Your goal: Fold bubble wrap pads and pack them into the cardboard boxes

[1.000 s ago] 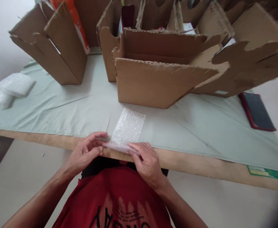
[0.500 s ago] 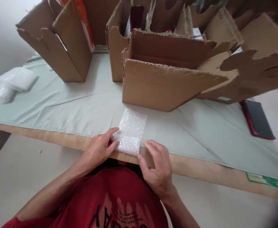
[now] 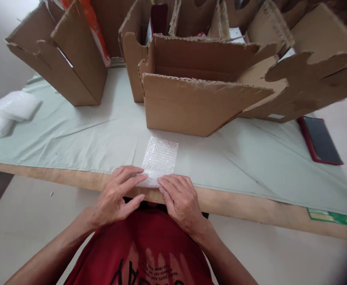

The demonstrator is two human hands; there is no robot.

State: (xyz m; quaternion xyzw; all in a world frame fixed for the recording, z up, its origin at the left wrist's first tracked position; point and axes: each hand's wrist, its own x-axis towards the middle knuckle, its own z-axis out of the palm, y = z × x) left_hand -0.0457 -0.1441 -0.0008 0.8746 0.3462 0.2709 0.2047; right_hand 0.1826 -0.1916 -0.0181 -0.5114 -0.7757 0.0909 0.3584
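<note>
A small sheet of clear bubble wrap point(image 3: 160, 156) lies on the cloth at the table's front edge, its near end folded over. My left hand point(image 3: 118, 194) rests at the near left corner, fingers spread, with fingertips on the bubble wrap and the thumb apart from it. At the near right corner, my right hand point(image 3: 181, 200) has its fingers and thumb pressed together on the folded end. Whether anything lies inside the fold cannot be made out.
Behind the bubble wrap stands a slant-cut cardboard box point(image 3: 203, 105), with more open boxes beyond it. Another tall box point(image 3: 84, 75) is at the left. More bubble wrap point(image 3: 14, 106) lies far left. A phone in a red case point(image 3: 321, 138) is at the right.
My right hand has come in from the right and closed on the near end of the bubble wrap. My left fingers have straightened, and the near end looks more folded. The view has shifted slightly.
</note>
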